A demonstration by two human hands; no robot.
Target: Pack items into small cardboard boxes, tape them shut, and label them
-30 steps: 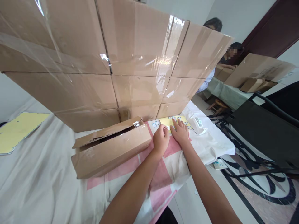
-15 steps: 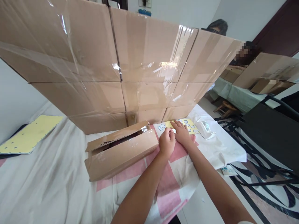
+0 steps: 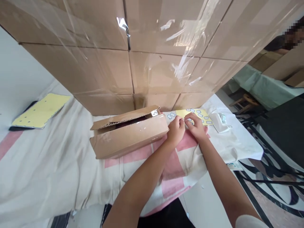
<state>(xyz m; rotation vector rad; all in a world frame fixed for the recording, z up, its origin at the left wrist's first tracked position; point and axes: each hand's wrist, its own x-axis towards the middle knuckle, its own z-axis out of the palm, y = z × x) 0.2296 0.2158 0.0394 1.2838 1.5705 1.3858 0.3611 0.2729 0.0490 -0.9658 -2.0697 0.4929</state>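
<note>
In the head view, take the point where the two hands meet as the clock's centre. The left hand (image 3: 177, 129) has its fingers curled in toward the thumb. The right hand (image 3: 195, 126) arches toward it with bent fingers. Their fingertips are close together, too small to show whether they touch. I cannot tell whether either grip is open or closed on something.

A yellow sheet (image 3: 203, 113) with small blue-edged rectangles (image 3: 206, 117) lies at one to three o'clock, partly hidden by the right hand. Two more rectangles are on a pale area at ten o'clock. A white plastic item (image 3: 222, 123) sits at three o'clock, just beside the sheet.

A long cardboard box (image 3: 133, 134), its top flap partly raised, lies at about nine o'clock on the cloth-covered worktop (image 3: 59, 164). Taped cardboard (image 3: 154, 72) rises behind, from nine to one o'clock. Well apart at nine, another yellow piece (image 3: 41, 110) rests over something black. A wooden stool (image 3: 245, 104) stands beyond at two.
</note>
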